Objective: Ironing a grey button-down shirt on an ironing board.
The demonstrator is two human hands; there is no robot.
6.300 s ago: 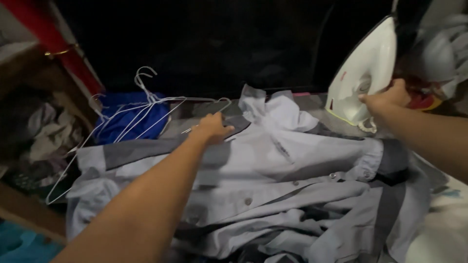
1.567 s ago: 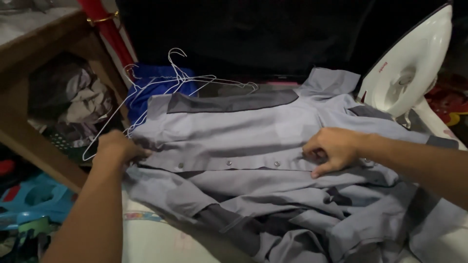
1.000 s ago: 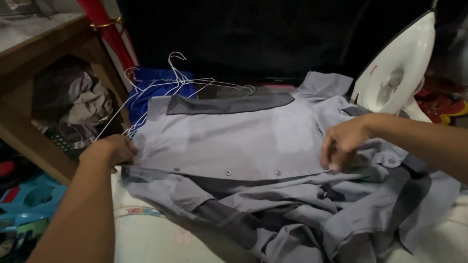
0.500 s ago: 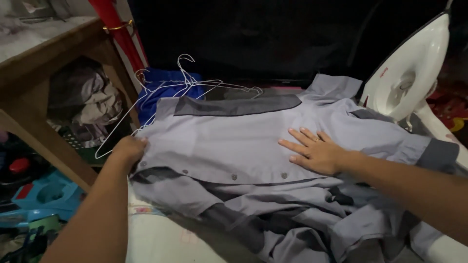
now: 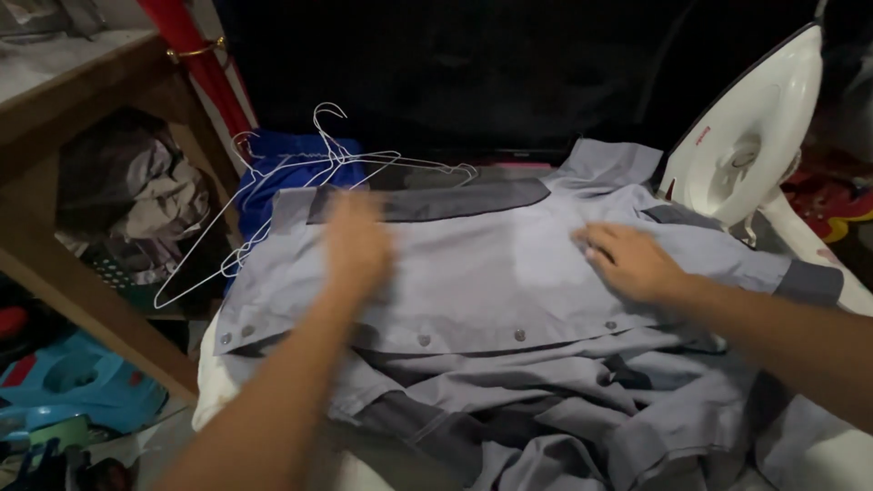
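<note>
Grey shirt (image 5: pixel 473 264), head view: spread flat across the padded surface (image 5: pixel 273 455), buttons along the near edge. Left hand (image 5: pixel 356 245), blurred, is laid on the cloth at 10 o'clock of centre; its spread cannot be told. Right hand (image 5: pixel 632 264) is pressed flat and open at 3 o'clock, nothing gripped. White iron (image 5: pixel 750 136) is stood upright at 2 o'clock, wire hangers (image 5: pixel 309 168) at 11. Judged risk: fresh creases could be dragged in by a hasty sweep, or the iron toppled.

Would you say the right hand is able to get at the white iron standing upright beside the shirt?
Probably yes: the right hand lies flat on the grey shirt, and the iron stands just beyond it with nothing between.
</note>
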